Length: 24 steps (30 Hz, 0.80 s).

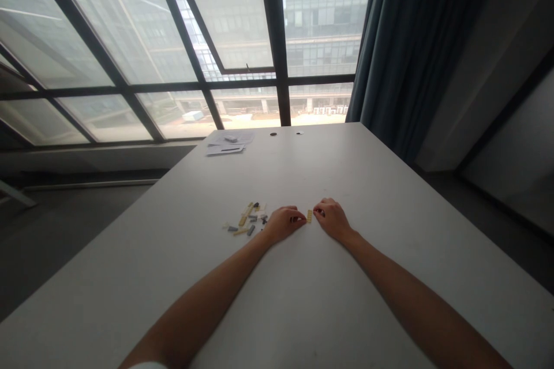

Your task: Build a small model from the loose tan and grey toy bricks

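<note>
A small yellow studded brick point(309, 216) lies on the white table point(346, 277) between my two hands. My left hand point(283, 222) rests on the table with its fingers curled and pinched against the brick's left side; a dark bit shows at its fingertips. My right hand point(331, 217) is curled too, its fingertips pinched close to the brick's right side. Left of my left hand lies a scatter of several small yellow, grey and dark building pieces point(247, 220).
Papers with a small object on top point(228, 143) lie at the table's far left edge. Two small round holes point(285, 134) sit near the far edge. Large windows stand behind the table and a dark curtain point(411, 46) hangs at right.
</note>
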{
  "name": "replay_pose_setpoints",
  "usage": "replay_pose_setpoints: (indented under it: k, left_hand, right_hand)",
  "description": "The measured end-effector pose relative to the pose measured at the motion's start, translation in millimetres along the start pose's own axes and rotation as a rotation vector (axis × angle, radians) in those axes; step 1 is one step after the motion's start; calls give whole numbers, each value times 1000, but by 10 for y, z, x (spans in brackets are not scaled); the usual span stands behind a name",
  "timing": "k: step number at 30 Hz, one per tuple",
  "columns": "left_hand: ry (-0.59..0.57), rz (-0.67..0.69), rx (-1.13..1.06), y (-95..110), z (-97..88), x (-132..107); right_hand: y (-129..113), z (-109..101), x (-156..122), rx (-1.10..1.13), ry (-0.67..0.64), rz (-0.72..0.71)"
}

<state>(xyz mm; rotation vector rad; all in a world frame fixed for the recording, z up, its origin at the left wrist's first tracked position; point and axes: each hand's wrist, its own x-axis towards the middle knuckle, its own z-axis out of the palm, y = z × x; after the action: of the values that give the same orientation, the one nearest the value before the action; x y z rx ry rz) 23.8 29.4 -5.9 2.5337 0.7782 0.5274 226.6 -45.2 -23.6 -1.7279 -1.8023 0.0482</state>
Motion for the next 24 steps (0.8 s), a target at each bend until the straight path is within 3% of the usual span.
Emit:
replay_pose_setpoints:
  k: [12, 19, 24]
  left_hand:
    - [-10, -3, 51, -4, -4, -12]
    - [-23, 33, 95, 0, 4, -10]
    - [-21, 45, 98, 1, 1, -5]
  right_hand:
    - [-25, -33, 4, 45, -5, -8]
    - [-145, -159, -3, -14, -102, -7]
    - [-186, -136, -11, -47, -76, 43]
